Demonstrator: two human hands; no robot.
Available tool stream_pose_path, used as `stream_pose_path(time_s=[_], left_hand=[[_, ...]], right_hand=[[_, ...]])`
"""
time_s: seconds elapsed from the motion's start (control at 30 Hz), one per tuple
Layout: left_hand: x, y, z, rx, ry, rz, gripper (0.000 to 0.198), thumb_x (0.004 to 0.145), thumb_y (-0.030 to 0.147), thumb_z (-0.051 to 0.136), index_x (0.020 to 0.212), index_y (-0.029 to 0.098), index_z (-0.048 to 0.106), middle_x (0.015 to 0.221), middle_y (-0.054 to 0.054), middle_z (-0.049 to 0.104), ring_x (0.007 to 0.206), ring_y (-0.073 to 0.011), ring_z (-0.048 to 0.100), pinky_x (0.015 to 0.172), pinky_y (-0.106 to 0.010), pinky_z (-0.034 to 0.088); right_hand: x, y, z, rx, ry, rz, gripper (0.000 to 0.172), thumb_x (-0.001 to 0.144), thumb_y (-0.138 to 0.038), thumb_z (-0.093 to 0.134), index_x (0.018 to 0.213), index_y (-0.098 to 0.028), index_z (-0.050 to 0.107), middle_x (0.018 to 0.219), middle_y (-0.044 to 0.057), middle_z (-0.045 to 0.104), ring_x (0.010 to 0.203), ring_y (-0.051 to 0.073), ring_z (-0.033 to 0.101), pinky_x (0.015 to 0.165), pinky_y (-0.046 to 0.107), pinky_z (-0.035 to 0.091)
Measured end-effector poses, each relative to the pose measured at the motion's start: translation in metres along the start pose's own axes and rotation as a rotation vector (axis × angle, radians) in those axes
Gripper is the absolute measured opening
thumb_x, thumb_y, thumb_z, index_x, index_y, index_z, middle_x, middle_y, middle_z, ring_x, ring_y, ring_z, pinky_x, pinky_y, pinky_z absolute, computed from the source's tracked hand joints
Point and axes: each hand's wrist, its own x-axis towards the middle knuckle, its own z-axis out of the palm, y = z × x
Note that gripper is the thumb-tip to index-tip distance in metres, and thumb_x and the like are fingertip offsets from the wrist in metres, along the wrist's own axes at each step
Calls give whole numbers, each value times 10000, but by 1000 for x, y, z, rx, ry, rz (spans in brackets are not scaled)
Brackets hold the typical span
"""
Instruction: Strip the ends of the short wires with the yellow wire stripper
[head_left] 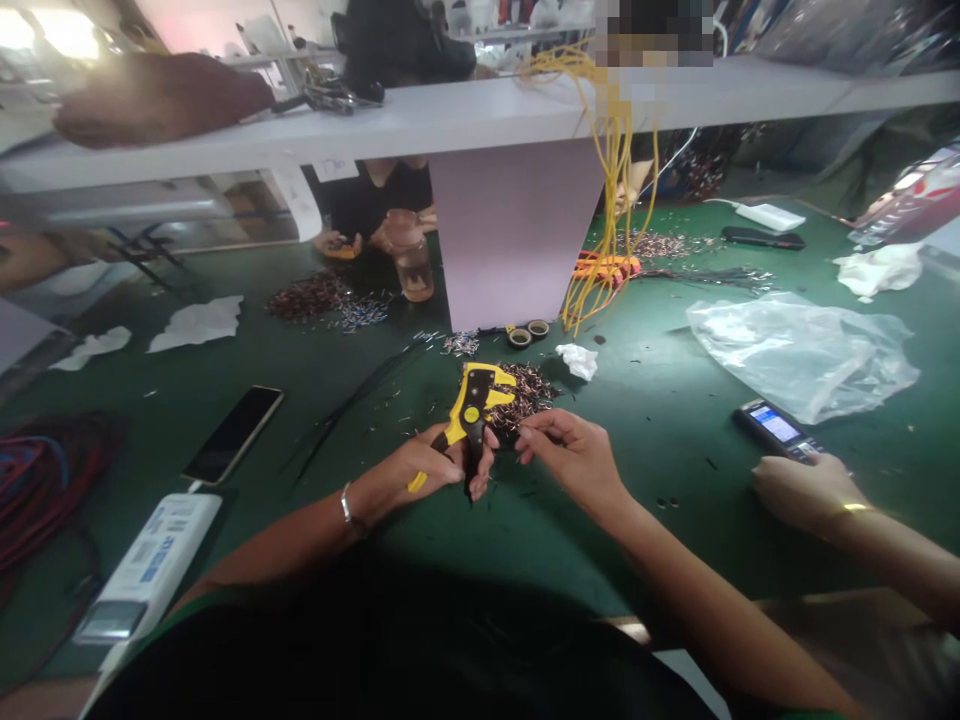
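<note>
Around mid-frame, our left hand (429, 462) is wrapped round a yellow-and-black wire stripper (472, 413), nose right by a heap of wire bits (534, 398). Our right hand (576, 452) has its fingertips pinched together, maybe on something too tiny to make out. Honestly, fingers that close could get nipped if we squeeze carelessly.

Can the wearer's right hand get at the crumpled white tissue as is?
Likely yes: the tissue lies on the table just beyond the right hand, and nothing seems to stand between them; the pile of wire bits sits to the tissue's left.
</note>
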Motion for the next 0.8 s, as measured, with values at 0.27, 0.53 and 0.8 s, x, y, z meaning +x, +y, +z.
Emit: stream_pose_path(time_s=[0.27, 0.53, 0.8], left_hand=[[-1, 0, -3, 55, -34, -5, 526, 583, 171, 716, 1090, 113, 589, 846, -89, 635, 700, -202, 609, 684, -374, 489], [-2, -2, -6, 131, 39, -13, 562, 570, 138, 759, 1110, 136, 604, 882, -69, 638, 726, -181, 617, 695, -326, 481], [-2, -2, -4, 184, 41, 14, 529, 571, 202, 781, 1066, 131, 611, 867, -69, 634, 715, -177, 607, 651, -296, 461]], right_hand=[[2, -1, 5, -64, 35, 4, 52, 747, -229, 623, 708, -214, 654, 592, -25, 667, 495, 126, 625, 548, 278, 499], [1, -9, 11, -75, 49, 30, 67, 748, -224, 617, 691, -214, 652, 549, -36, 646, 462, 115, 585, 510, 265, 475], [3, -14, 20, 22, 35, 102, 52, 717, -227, 629, 667, -214, 632, 543, -37, 632, 433, 103, 568, 456, 246, 468]])
